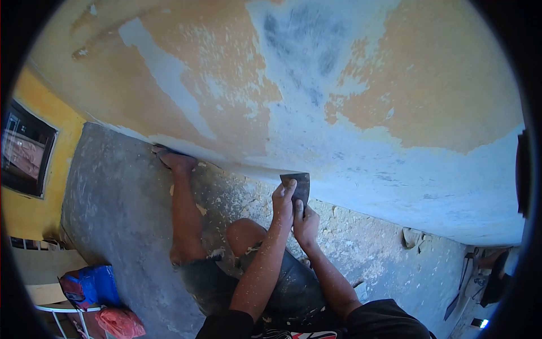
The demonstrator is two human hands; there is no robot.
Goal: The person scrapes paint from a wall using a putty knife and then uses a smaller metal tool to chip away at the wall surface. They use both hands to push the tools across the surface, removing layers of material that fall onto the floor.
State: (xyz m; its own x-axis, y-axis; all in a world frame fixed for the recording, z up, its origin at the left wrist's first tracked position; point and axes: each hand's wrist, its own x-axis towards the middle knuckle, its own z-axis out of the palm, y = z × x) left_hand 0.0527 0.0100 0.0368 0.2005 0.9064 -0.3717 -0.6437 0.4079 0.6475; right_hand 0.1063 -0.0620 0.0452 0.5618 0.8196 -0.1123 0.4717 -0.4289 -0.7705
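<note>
- So the scraper [301,185] sits right in the grip, pointing out at 12 o'clock from the fists, long axis roughly 12 to 6.
- Its wide edge is up against or just in front of the bottom of the patchy wall [446,85]; can't tell if they actually touch.
- Left hand [284,200] is the nearer of the 2 to that edge: closed around the blade's 9 o'clock side, thumb flat on the face.
- Right hand [305,225] is wrapped on the lower end at 5 o'clock, thumb up, so it's a narrow 2-handed hold.
- Count: 2 hands, 1 scraper, 1 patchy wall, 1 foot [176,161] showing at 10 o'clock on the grey floor [124,186].
- Off at 8 o'clock: 1 blue bag [101,285], 1 red plastic bag [120,322].
- 1 dark-framed window [27,150] at 9.
</note>
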